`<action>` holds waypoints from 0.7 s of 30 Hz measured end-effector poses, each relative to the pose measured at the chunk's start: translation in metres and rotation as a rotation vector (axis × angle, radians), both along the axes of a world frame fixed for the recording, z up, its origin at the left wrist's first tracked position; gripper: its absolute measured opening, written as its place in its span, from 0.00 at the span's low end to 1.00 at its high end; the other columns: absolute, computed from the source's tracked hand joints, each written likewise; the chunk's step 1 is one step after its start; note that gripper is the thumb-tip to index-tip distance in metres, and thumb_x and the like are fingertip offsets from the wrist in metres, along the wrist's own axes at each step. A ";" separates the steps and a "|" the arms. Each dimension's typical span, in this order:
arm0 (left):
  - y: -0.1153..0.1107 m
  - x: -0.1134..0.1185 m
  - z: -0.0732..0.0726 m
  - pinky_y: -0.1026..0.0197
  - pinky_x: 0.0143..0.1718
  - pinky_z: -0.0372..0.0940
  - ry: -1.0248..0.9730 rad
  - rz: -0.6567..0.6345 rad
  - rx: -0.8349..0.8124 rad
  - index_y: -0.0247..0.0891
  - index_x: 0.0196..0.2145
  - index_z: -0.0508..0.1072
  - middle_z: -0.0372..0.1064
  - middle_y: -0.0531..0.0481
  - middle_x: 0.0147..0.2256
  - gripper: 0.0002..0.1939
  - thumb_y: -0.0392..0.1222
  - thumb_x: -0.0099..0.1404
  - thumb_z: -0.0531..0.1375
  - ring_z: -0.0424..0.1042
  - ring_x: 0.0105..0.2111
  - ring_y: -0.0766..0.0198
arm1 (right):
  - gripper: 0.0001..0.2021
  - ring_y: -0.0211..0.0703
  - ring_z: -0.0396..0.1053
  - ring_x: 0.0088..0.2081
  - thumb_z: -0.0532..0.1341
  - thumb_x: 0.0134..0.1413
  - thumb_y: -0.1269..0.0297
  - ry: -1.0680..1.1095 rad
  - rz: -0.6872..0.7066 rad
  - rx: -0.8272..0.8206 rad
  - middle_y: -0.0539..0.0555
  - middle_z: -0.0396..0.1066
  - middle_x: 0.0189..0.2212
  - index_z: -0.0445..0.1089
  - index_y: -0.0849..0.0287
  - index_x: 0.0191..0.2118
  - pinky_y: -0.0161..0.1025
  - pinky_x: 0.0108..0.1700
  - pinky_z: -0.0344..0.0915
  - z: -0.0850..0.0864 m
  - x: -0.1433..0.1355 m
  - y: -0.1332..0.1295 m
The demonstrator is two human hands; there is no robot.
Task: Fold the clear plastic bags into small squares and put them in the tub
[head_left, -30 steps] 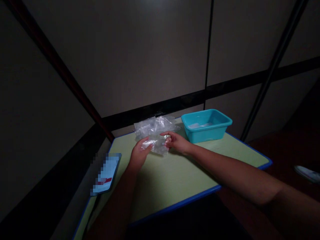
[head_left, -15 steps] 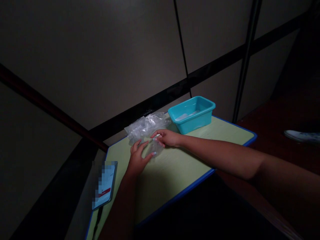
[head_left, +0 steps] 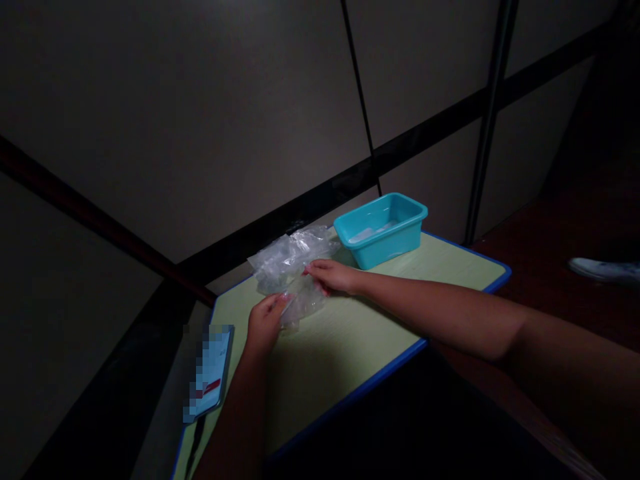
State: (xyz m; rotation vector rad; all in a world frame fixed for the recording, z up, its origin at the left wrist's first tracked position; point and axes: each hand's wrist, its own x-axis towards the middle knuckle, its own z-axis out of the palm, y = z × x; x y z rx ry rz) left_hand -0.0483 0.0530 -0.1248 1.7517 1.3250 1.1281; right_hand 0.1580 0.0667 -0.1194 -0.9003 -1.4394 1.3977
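One clear plastic bag (head_left: 306, 307), spread low over the table (head_left: 350, 343) between the pinching fingers of the left hand (head_left: 265, 321) and right hand (head_left: 334, 275), seems midway through handling, with crumpled clear bags (head_left: 295, 252) heaped just beyond it and whitish pieces (head_left: 364, 235) lying in the turquoise tub (head_left: 390, 251).

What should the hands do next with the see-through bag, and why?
Maybe ease the left hand and right hand gently apart, smoothing the clear plastic bag: it looks crumpled between them, with the left pinching one side and the right's fingers closed at the other.
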 end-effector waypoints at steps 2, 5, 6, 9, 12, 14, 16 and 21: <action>0.000 0.000 0.000 0.62 0.33 0.64 -0.089 0.045 -0.031 0.32 0.33 0.78 0.75 0.45 0.32 0.22 0.56 0.52 0.62 0.72 0.32 0.59 | 0.15 0.30 0.56 0.14 0.61 0.50 0.52 -0.020 0.008 0.023 0.41 0.58 0.14 0.63 0.59 0.35 0.28 0.15 0.50 0.000 0.001 0.000; -0.001 0.001 0.003 0.62 0.30 0.63 -0.220 0.102 -0.058 0.32 0.31 0.77 0.75 0.45 0.29 0.21 0.54 0.49 0.65 0.72 0.28 0.61 | 0.20 0.30 0.55 0.14 0.68 0.40 0.55 -0.057 0.059 0.065 0.40 0.58 0.14 0.62 0.59 0.36 0.28 0.16 0.49 -0.004 0.002 0.001; -0.002 0.001 0.004 0.62 0.30 0.63 -0.259 0.118 -0.069 0.31 0.30 0.77 0.75 0.45 0.29 0.20 0.54 0.48 0.66 0.72 0.27 0.61 | 0.20 0.29 0.55 0.15 0.68 0.38 0.57 -0.062 0.069 0.072 0.40 0.58 0.14 0.63 0.60 0.36 0.28 0.16 0.49 -0.006 0.002 0.002; -0.002 0.003 0.005 0.62 0.30 0.63 -0.337 0.131 -0.094 0.31 0.29 0.77 0.75 0.44 0.29 0.20 0.52 0.46 0.67 0.72 0.27 0.61 | 0.18 0.28 0.53 0.15 0.67 0.38 0.59 -0.042 0.094 0.078 0.40 0.58 0.14 0.64 0.61 0.35 0.28 0.16 0.47 -0.010 0.001 0.005; -0.002 0.003 0.006 0.62 0.31 0.64 -0.362 0.124 -0.102 0.31 0.29 0.77 0.75 0.44 0.28 0.20 0.52 0.46 0.67 0.73 0.28 0.60 | 0.17 0.29 0.53 0.17 0.66 0.38 0.60 0.013 0.110 0.094 0.41 0.59 0.17 0.65 0.61 0.36 0.29 0.18 0.47 -0.012 0.000 0.007; -0.002 0.003 0.006 0.62 0.31 0.64 -0.364 0.136 -0.107 0.31 0.28 0.76 0.75 0.45 0.26 0.20 0.52 0.44 0.67 0.73 0.27 0.60 | 0.14 0.29 0.54 0.19 0.66 0.38 0.61 0.028 0.114 0.124 0.42 0.60 0.18 0.66 0.62 0.32 0.29 0.21 0.49 -0.012 0.000 0.008; -0.003 0.004 0.008 0.63 0.29 0.64 -0.376 0.160 -0.124 0.31 0.27 0.76 0.74 0.46 0.25 0.21 0.53 0.43 0.68 0.72 0.26 0.61 | 0.10 0.29 0.55 0.21 0.65 0.38 0.64 0.016 0.111 0.145 0.44 0.60 0.18 0.65 0.63 0.26 0.30 0.23 0.50 -0.012 0.000 0.009; -0.004 0.006 0.010 0.64 0.25 0.63 -0.443 0.196 -0.177 0.32 0.24 0.73 0.72 0.49 0.22 0.20 0.53 0.41 0.68 0.70 0.21 0.64 | 0.06 0.31 0.55 0.22 0.62 0.41 0.68 -0.056 0.005 0.140 0.45 0.61 0.18 0.65 0.63 0.23 0.32 0.26 0.52 -0.011 0.000 0.010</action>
